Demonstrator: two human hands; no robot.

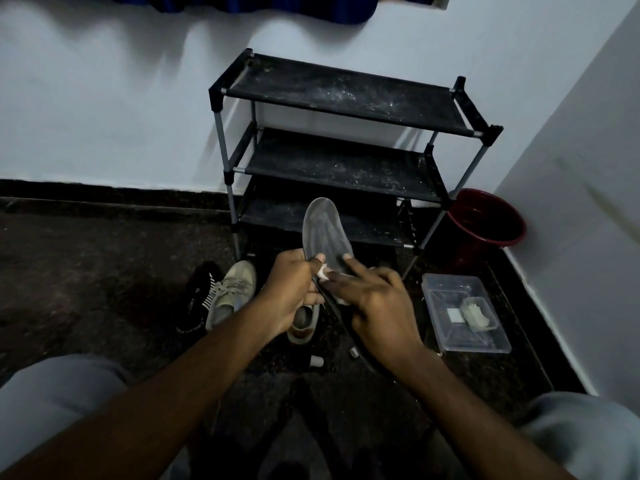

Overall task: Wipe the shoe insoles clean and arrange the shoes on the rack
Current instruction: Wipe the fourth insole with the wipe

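Observation:
My left hand (pixel 294 289) grips a grey insole (pixel 323 230) by its lower end, toe end pointing up in front of the rack. My right hand (pixel 375 303) presses a white wipe (pixel 325 271) against the insole's lower part with mostly straight fingers; most of the wipe is hidden under them. A black three-shelf shoe rack (pixel 343 95) stands against the wall with dusty shelves bearing no shoes. On the floor lie a beige sneaker (pixel 230 289), a black shoe (pixel 197 299) and another beige shoe (pixel 303 323) below my left hand.
A clear plastic container (pixel 464 313) with small white items sits on the dark floor to the right. A dark red bucket (pixel 485 220) stands in the corner beside the rack. The white walls meet at right. My knees in grey trousers (pixel 52 393) frame the bottom.

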